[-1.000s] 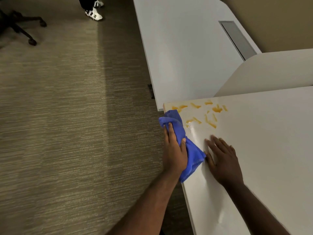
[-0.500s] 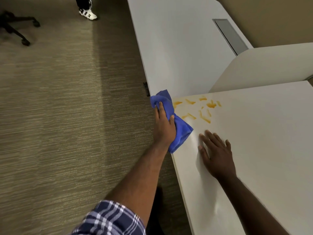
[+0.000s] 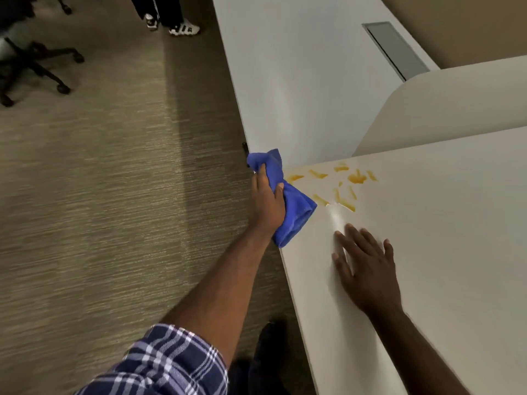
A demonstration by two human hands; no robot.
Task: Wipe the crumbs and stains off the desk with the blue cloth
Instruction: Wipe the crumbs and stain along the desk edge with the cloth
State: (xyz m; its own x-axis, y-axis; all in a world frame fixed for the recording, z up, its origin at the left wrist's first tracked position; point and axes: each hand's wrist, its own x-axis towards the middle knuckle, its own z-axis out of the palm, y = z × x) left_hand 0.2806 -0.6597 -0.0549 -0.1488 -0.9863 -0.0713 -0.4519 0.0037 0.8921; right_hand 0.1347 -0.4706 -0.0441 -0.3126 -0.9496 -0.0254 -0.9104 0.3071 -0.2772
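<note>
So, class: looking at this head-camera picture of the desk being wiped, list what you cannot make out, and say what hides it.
- Desk corner under the blue cloth: covered, so any stains there are unseen.
- Left hand palm and grip: only its back shows.
- Surface under the flat right hand: hidden.
- Standing person: cut off by the top edge; only shoes and lower legs show.
- Office chair: cut off at the left edge.

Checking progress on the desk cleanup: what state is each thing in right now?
blue cloth: bunched, gripped at the desk's corner edge
left hand: shut on the cloth
right hand: open, flat on the desk
orange stains: not yet wiped
desk: stained at its corner
</note>
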